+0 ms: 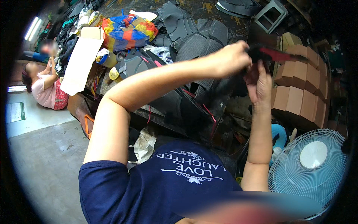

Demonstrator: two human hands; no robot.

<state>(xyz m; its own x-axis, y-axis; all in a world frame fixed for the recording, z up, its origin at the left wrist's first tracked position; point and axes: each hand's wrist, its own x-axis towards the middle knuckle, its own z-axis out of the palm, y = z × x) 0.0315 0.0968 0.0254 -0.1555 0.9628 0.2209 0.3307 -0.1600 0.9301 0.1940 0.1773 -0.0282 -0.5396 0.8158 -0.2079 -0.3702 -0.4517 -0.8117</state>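
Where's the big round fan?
In the head view, the fan is at the lower right, just to the right of the person's right forearm and below the stacked brown boxes.

Two bare hands belong to the wearer, one left hand [235, 58] and one right hand [259, 84], with one red-and-black piece [278, 56] between them. Two other people [43, 87] show, at least in part. There is one electric fan [313, 155], one grey plastic frame [271, 16], one multicoloured bag [130, 31], one long cream panel [80, 65] and one crumpled sheet [144, 145]. Two yellow containers [114, 73] stand on the table. Brown cardboard boxes [298, 102] number more than six, overlapping too much for an exact count. Grey fabric pieces [173, 18] are several, heaped beyond exact counting. Navy T-shirts [149, 190] come to one.
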